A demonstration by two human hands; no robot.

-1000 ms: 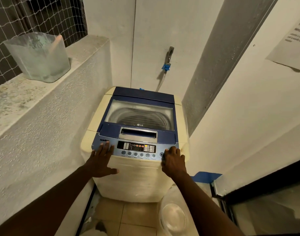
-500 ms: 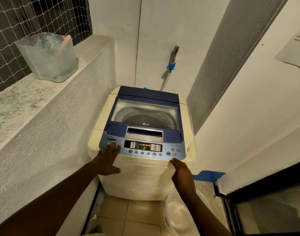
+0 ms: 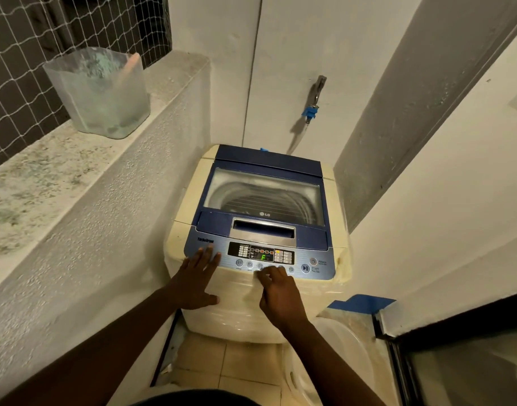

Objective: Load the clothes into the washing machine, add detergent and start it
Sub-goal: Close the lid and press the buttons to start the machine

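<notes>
A cream top-loading washing machine (image 3: pixel 189 209) with a blue lid stands in the corner. Its transparent lid (image 3: pixel 266 194) is closed and the drum shows through it. The control panel (image 3: pixel 261 256) is lit with a green "F" on its display. My left hand (image 3: pixel 197 281) lies flat with spread fingers on the panel's left end. My right hand (image 3: pixel 277 291) is at the panel's front edge, fingertips touching the row of round buttons in the middle. Neither hand holds anything. A translucent tub (image 3: pixel 100 92) with powder residue and a scoop sits on the ledge.
A speckled concrete ledge (image 3: pixel 46 177) runs along the left under a netted window. A tap (image 3: pixel 317 92) with a blue hose fitting hangs on the back wall. A pale plastic basin (image 3: pixel 339 367) lies on the tiled floor at right, beside a dark door frame (image 3: pixel 403 373).
My right hand has moved left from the start/pause button to the middle buttons. The display now shows a green "F". My left hand stays on the panel's left end.
</notes>
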